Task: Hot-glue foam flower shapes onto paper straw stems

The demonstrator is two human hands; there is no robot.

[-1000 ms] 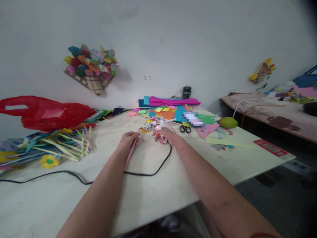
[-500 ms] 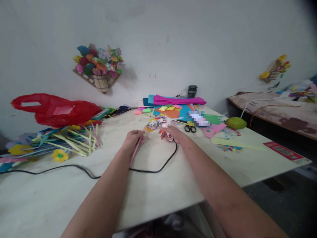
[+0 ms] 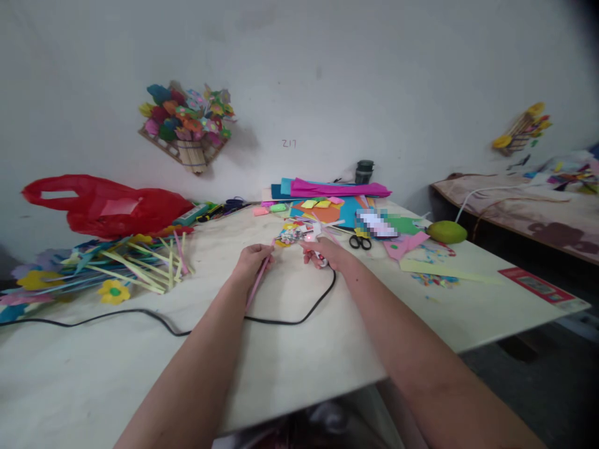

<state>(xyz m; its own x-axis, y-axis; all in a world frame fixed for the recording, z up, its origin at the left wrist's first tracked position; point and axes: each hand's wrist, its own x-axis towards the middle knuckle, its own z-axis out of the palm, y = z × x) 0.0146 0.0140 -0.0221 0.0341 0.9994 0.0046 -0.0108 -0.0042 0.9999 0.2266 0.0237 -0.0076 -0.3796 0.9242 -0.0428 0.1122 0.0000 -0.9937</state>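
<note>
In my left hand (image 3: 255,259) a thin pink strip (image 3: 256,288) is pinched, its lower end slanting down towards the table. My right hand (image 3: 322,251) is wrapped round a white glue gun (image 3: 314,232) with a small red light. The gun's nozzle points left, close to the strip's upper end. A black cord (image 3: 299,323) leaves its grip and runs left across the table under my left forearm. Small colourful pieces (image 3: 289,234) lie just beyond my hands, too blurred to sort out.
Black-handled scissors (image 3: 360,242) lie right of the glue gun. Paper strips (image 3: 140,268) and a yellow foam flower (image 3: 113,291) are at left, before a red plastic bag (image 3: 112,206). A green oval object (image 3: 447,232) and scraps (image 3: 435,280) lie at right. Magenta sheets (image 3: 339,188) are stacked behind.
The glue gun's nozzle end sits slightly further left, nearer the strip's tip. Otherwise both hands keep their holds almost unmoved; the view has shifted a little.
</note>
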